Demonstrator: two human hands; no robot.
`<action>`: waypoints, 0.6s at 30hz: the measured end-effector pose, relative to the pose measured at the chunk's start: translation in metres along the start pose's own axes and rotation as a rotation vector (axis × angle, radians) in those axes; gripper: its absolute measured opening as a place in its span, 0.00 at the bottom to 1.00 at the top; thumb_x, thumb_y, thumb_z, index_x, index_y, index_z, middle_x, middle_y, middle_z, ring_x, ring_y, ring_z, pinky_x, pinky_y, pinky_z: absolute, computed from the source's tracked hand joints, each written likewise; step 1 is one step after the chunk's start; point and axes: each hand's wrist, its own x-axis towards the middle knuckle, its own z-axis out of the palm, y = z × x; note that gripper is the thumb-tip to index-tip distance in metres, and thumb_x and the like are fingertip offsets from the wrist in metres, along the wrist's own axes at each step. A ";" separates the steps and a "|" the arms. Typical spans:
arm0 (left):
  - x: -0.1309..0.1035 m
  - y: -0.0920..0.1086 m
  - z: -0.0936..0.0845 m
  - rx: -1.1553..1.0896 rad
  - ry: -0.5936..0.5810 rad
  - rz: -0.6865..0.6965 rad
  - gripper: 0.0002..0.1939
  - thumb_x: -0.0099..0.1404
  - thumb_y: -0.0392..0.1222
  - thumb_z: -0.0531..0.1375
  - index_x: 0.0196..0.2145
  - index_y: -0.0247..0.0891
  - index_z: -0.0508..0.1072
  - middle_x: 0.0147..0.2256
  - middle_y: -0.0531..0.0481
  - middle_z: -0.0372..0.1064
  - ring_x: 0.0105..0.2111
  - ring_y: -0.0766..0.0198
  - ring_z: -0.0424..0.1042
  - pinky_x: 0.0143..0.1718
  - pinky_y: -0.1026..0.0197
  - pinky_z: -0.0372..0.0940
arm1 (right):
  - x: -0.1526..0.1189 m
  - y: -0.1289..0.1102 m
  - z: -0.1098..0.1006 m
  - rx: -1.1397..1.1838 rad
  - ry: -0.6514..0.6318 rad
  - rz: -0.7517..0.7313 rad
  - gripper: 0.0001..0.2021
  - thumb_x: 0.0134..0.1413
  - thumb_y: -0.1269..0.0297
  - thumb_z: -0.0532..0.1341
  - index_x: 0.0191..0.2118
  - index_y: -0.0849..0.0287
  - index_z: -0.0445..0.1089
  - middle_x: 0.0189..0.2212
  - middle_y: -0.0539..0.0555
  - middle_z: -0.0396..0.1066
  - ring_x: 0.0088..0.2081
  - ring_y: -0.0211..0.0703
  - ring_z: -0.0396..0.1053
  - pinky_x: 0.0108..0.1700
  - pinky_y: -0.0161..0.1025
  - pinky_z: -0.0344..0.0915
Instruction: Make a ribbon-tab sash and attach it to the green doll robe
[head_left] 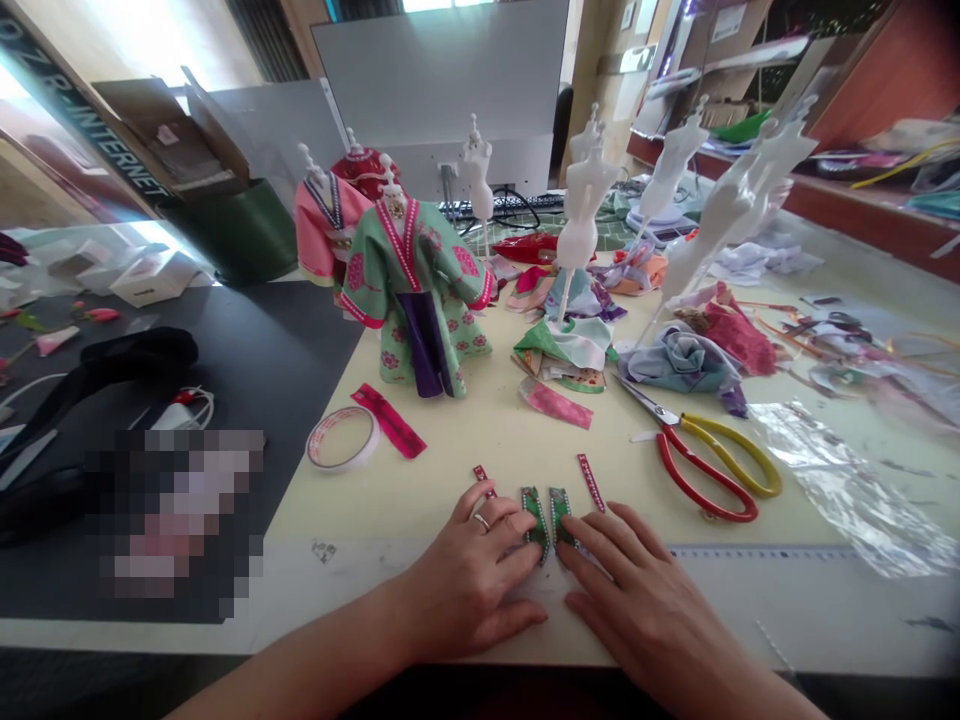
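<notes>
Two small green fabric strips with beaded edges lie side by side on the cream table, a narrow gap between them. Fingertips of my left hand [487, 560] rest on the left green strip [532, 505], and those of my right hand [630, 570] touch the right green strip [559, 505]. Both hands lie palm down with fingers stretched out. A thin red patterned strip [480, 475] pokes out beyond my left fingers, partly covered. Another thin red strip [590, 482] reaches down to my right fingers. Neither hand grips anything.
Red-and-yellow-handled scissors [712, 460] lie open at right, near clear plastic film [847, 480]. A tape roll [343, 438] and dark pink strip [390, 420] sit left. Behind stand a dressed doll form [420, 290], a bare white mannequin [583, 210] and fabric scraps [675, 360].
</notes>
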 end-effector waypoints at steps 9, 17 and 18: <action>-0.002 -0.001 0.002 -0.015 0.014 0.019 0.18 0.63 0.51 0.56 0.44 0.36 0.69 0.47 0.42 0.68 0.49 0.53 0.62 0.59 0.44 0.45 | -0.001 0.002 -0.001 0.032 0.024 -0.029 0.11 0.59 0.70 0.54 0.45 0.60 0.70 0.47 0.57 0.71 0.50 0.50 0.64 0.55 0.55 0.60; 0.000 -0.001 -0.001 0.009 -0.031 0.003 0.20 0.64 0.51 0.55 0.47 0.33 0.68 0.48 0.41 0.68 0.50 0.51 0.61 0.59 0.43 0.45 | 0.001 0.000 0.000 0.045 0.036 0.000 0.12 0.58 0.69 0.55 0.46 0.60 0.69 0.46 0.56 0.72 0.49 0.50 0.65 0.55 0.54 0.60; 0.000 -0.001 -0.001 0.004 -0.028 -0.001 0.20 0.63 0.51 0.55 0.46 0.34 0.68 0.48 0.41 0.68 0.50 0.52 0.62 0.59 0.43 0.45 | 0.001 0.000 0.000 0.047 0.038 0.001 0.11 0.59 0.69 0.55 0.46 0.60 0.70 0.46 0.56 0.72 0.49 0.49 0.65 0.55 0.54 0.60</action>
